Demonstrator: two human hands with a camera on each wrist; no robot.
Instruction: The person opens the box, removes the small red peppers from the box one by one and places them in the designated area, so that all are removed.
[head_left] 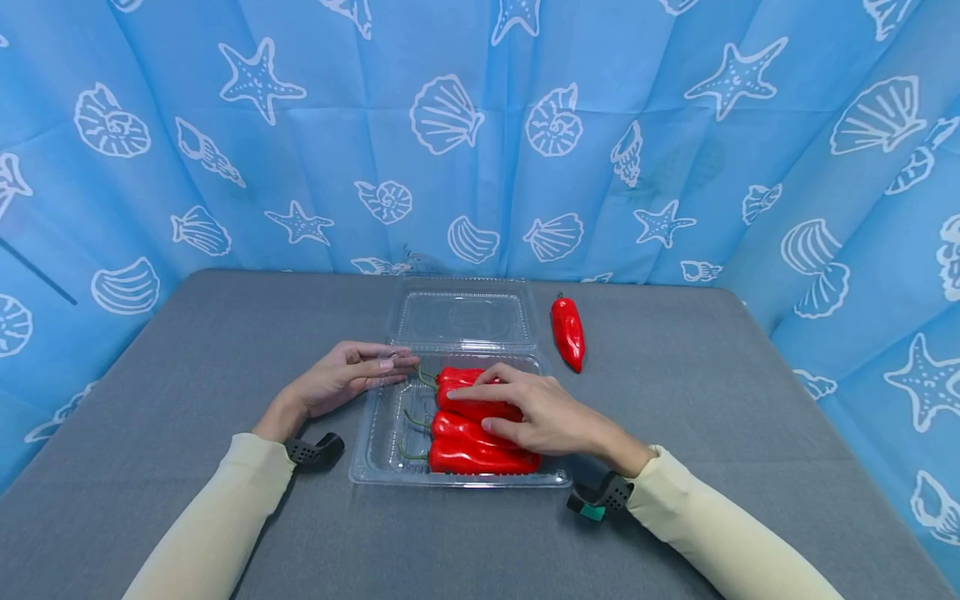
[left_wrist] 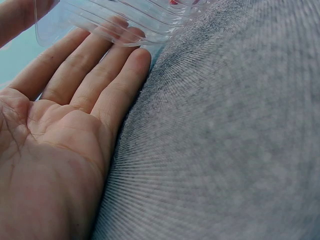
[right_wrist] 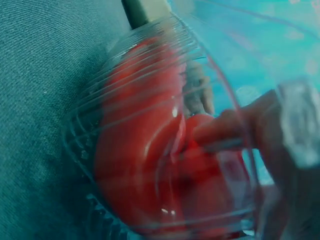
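Note:
Several glossy red peppers (head_left: pixel 480 458) with thin green stems lie side by side in a clear plastic clamshell box (head_left: pixel 386 454), their stems toward its left. Over them is my right hand (head_left: pixel 551 412), its index finger stretched along one pepper and its thumb tip on the pepper nearer me. In the right wrist view, a finger touches a red pepper (right_wrist: pixel 140 145) seen through the box wall. My left hand (head_left: pixel 341 379) is at the box's left rim, fingers straight. The left wrist view has its fingertips overlapped by the ribbed plastic wall (left_wrist: pixel 150 25).
A single red pepper (head_left: pixel 567 333) lies on the grey cloth, right of the box. The clear lid (head_left: pixel 465 317) is folded back toward the far edge of the grey table (head_left: pixel 225 333). Behind hangs a blue curtain (head_left: pixel 480 167) with white shells and starfish.

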